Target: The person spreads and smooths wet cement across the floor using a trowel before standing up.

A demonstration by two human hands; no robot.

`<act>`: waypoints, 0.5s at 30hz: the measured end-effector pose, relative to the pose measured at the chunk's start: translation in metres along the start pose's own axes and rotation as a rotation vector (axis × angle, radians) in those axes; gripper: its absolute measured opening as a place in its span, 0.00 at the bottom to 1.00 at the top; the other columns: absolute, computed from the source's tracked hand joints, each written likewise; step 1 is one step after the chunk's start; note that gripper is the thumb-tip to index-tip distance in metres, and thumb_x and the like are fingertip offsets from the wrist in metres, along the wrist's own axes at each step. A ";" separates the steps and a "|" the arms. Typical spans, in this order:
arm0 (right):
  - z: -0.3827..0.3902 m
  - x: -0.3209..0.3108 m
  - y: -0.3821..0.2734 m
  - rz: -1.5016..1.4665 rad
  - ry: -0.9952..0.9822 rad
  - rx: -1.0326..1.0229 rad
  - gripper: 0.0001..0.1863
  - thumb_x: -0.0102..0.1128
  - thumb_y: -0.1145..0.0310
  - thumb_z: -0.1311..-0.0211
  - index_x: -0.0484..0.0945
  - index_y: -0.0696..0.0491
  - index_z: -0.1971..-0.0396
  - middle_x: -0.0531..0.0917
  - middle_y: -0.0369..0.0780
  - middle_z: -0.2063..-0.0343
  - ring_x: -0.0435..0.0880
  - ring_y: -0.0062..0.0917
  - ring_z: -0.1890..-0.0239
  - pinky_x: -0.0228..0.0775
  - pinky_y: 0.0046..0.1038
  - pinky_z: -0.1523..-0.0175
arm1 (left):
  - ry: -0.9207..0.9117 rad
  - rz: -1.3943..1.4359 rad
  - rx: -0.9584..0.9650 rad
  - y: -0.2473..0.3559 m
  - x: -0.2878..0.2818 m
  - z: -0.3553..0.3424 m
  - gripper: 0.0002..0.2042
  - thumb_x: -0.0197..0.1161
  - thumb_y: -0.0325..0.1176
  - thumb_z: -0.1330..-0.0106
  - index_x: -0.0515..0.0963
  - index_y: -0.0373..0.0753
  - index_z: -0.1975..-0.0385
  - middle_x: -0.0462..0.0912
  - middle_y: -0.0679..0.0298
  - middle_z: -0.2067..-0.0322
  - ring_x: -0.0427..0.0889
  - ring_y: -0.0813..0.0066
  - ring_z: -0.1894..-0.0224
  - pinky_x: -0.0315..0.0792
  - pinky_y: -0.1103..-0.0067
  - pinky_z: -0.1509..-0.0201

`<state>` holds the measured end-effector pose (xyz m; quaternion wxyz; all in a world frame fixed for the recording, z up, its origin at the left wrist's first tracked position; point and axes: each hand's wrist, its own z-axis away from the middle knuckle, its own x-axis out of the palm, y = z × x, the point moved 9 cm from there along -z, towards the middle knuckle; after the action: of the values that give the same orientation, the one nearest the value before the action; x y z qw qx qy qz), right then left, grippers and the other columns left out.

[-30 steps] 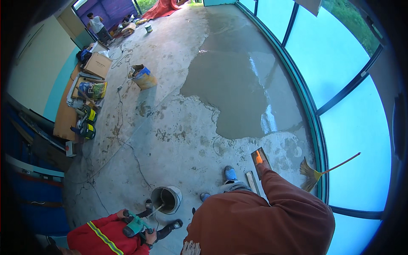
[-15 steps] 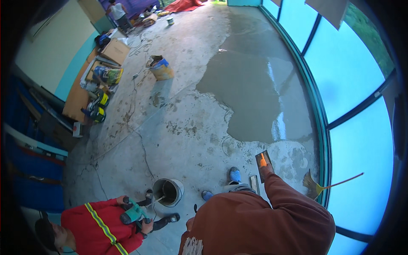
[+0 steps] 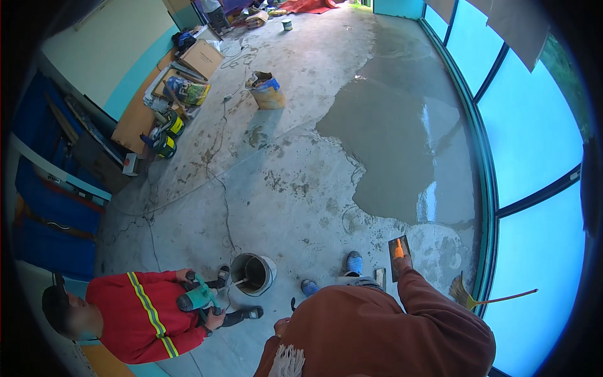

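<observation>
My right hand [image 3: 404, 262], arm stretched forward, is closed around the orange handle of a rectangular plastering trowel [image 3: 395, 267]. The trowel's dark flat blade is a little short of the wet grey screed [image 3: 389, 151] spread over the floor by the windows. Close against my body, only a small part of my left hand [image 3: 282, 325] shows, its fingers mostly hidden by the brown sleeve. A small dark tip [image 3: 293, 304] sticks out near that hand; what it belongs to cannot be made out. Pale fringed strands [image 3: 288, 361] hang below it.
At left, a person in a red jacket [image 3: 141, 308] holds a green power mixer [image 3: 200, 296] with its shaft in a bucket [image 3: 253, 274]. A broom [image 3: 468, 292] leans by the window frame. Farther off stand a stained bin [image 3: 268, 97] and boxes [image 3: 202, 60]; cables cross the floor.
The whole view has shifted, moving the floor and bucket rightward in the picture. My right hand still grips the trowel, now slightly lower in the picture. The co-worker keeps holding the mixer in the bucket.
</observation>
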<state>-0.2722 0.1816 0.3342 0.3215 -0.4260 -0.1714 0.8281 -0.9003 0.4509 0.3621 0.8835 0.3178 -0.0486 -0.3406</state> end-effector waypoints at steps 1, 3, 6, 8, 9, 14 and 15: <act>-0.007 0.001 0.006 0.027 0.015 -0.004 0.18 0.60 0.69 0.41 0.74 0.61 0.52 0.82 0.44 0.67 0.84 0.30 0.69 0.75 0.33 0.66 | 0.000 -0.003 0.004 0.002 0.001 0.000 0.23 0.66 0.47 0.40 0.76 0.41 0.48 0.81 0.63 0.61 0.82 0.66 0.57 0.77 0.71 0.53; -0.018 0.003 0.012 0.053 0.032 -0.009 0.17 0.60 0.70 0.41 0.74 0.60 0.53 0.82 0.43 0.69 0.83 0.29 0.72 0.74 0.33 0.68 | -0.004 -0.016 0.006 0.003 0.003 -0.001 0.22 0.65 0.45 0.39 0.76 0.41 0.48 0.81 0.62 0.61 0.82 0.66 0.57 0.77 0.71 0.54; -0.022 0.013 0.013 -0.106 -0.062 -0.023 0.15 0.59 0.71 0.42 0.74 0.58 0.55 0.80 0.41 0.73 0.80 0.27 0.78 0.71 0.32 0.75 | 0.000 -0.034 0.013 0.003 0.006 -0.001 0.20 0.64 0.43 0.37 0.76 0.41 0.49 0.81 0.62 0.61 0.83 0.65 0.57 0.78 0.70 0.55; -0.018 0.012 0.005 -0.113 -0.036 -0.017 0.15 0.59 0.72 0.42 0.73 0.56 0.55 0.78 0.39 0.77 0.77 0.25 0.82 0.67 0.31 0.79 | 0.007 -0.036 0.019 0.005 0.004 -0.002 0.18 0.64 0.41 0.36 0.76 0.41 0.49 0.81 0.61 0.61 0.83 0.64 0.57 0.78 0.69 0.55; -0.016 0.012 0.001 -0.110 -0.037 -0.016 0.15 0.59 0.72 0.42 0.73 0.56 0.55 0.78 0.39 0.77 0.77 0.25 0.82 0.67 0.31 0.79 | 0.009 -0.035 0.030 0.008 0.001 -0.005 0.18 0.64 0.40 0.35 0.76 0.41 0.49 0.82 0.61 0.61 0.83 0.64 0.57 0.78 0.69 0.55; -0.002 0.012 -0.020 -0.141 -0.129 -0.027 0.17 0.61 0.70 0.43 0.72 0.56 0.54 0.79 0.39 0.75 0.78 0.25 0.80 0.68 0.32 0.78 | 0.004 0.323 -0.168 0.026 -0.042 -0.009 0.19 0.63 0.41 0.34 0.72 0.44 0.46 0.80 0.61 0.58 0.83 0.64 0.59 0.78 0.67 0.59; -0.006 0.008 -0.014 -0.128 -0.122 -0.024 0.17 0.61 0.70 0.43 0.72 0.56 0.54 0.79 0.39 0.75 0.78 0.25 0.80 0.68 0.32 0.78 | 0.038 0.453 -0.054 0.057 -0.048 -0.003 0.20 0.64 0.44 0.34 0.72 0.44 0.46 0.81 0.63 0.58 0.84 0.65 0.59 0.79 0.67 0.59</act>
<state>-0.2655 0.1968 0.3340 0.3575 -0.3669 -0.2275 0.8282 -0.9036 0.5150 0.4000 0.9464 0.2812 -0.0929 -0.1287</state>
